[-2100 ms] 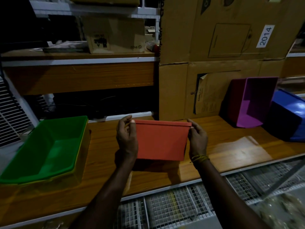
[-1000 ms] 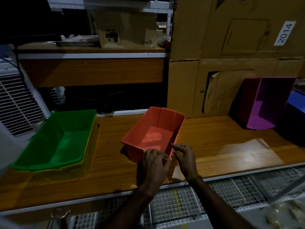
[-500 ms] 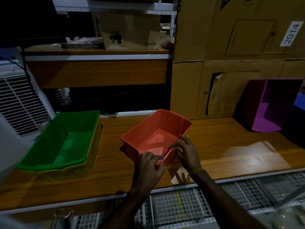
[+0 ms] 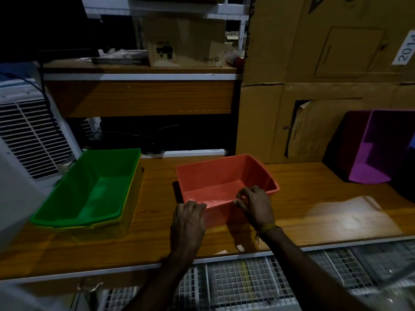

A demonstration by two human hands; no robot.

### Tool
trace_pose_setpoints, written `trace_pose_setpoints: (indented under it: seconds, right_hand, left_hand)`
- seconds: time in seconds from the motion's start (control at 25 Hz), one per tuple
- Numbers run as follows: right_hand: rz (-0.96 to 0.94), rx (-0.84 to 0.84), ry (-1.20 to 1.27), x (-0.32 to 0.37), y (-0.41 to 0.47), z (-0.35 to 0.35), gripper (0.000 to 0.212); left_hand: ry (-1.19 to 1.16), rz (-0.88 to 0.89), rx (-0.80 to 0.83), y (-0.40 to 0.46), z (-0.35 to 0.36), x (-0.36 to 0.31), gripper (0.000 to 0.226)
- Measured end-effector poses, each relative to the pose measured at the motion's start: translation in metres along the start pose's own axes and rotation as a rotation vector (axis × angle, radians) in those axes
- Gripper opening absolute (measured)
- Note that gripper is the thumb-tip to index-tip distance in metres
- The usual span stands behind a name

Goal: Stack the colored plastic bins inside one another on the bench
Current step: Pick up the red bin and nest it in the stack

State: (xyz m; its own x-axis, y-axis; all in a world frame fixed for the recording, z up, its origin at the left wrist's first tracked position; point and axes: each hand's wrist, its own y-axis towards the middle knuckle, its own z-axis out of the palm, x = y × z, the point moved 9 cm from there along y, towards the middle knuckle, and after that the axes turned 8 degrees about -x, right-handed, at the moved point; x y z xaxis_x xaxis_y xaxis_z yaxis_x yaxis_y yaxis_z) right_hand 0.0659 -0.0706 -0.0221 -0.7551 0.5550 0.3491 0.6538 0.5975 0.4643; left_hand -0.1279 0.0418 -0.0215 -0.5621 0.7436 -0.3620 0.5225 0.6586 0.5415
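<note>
An orange-red bin (image 4: pixel 221 178) is upright at the middle of the wooden bench (image 4: pixel 314 198), its open side up. My left hand (image 4: pixel 188 218) grips its near rim on the left, and my right hand (image 4: pixel 256 205) grips the near rim on the right. On the left of the bench a green bin (image 4: pixel 94 187) is nested inside a yellow bin (image 4: pixel 125 223). A purple bin (image 4: pixel 379 149) lies tipped on its side at the far right, with a dark blue bin (image 4: pixel 412 173) just at the frame edge beside it.
Large cardboard boxes (image 4: pixel 314 63) stand against the back of the bench behind the purple bin. A wooden shelf (image 4: pixel 139 97) runs above the bench on the left. A white louvred unit (image 4: pixel 27 135) sits left of the green bin. Wire mesh (image 4: pixel 247 281) lies below the bench front edge.
The orange-red bin was held up on edge, then turned upright. It has since swung round so that its long side faces me, with both hands on the near rim.
</note>
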Motion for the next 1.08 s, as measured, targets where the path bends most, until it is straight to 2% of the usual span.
trace_pose_setpoints:
  seconds: [0.2, 0.28, 0.36, 0.56, 0.68, 0.84, 1.08]
  right_hand:
    - [-0.039, 0.013, -0.007, 0.015, -0.015, -0.001, 0.031]
    - [-0.035, 0.014, -0.010, 0.011, -0.018, -0.006, 0.027]
    - [-0.008, -0.052, -0.055, -0.007, -0.019, -0.017, 0.023]
    - [0.046, -0.145, 0.078, -0.029, -0.031, -0.029, 0.037]
    - [0.044, -0.195, 0.184, -0.013, -0.036, -0.032, 0.030]
    - [0.078, -0.249, 0.313, -0.011, -0.034, -0.038, 0.032]
    - [0.042, -0.249, 0.206, -0.018, -0.028, -0.038, 0.031]
  left_hand:
    - [0.016, 0.106, 0.084, 0.002, 0.030, -0.028, 0.037]
    - [-0.038, 0.075, 0.078, 0.004, 0.032, -0.023, 0.040]
    - [-0.046, 0.008, 0.066, 0.012, 0.029, -0.007, 0.040]
    - [-0.012, -0.071, 0.092, 0.023, 0.033, 0.006, 0.036]
    - [-0.119, -0.024, 0.170, 0.006, 0.044, -0.028, 0.042]
    - [-0.303, 0.118, 0.272, -0.014, 0.056, -0.075, 0.045]
    - [-0.394, 0.082, 0.231, 0.001, 0.058, -0.045, 0.030]
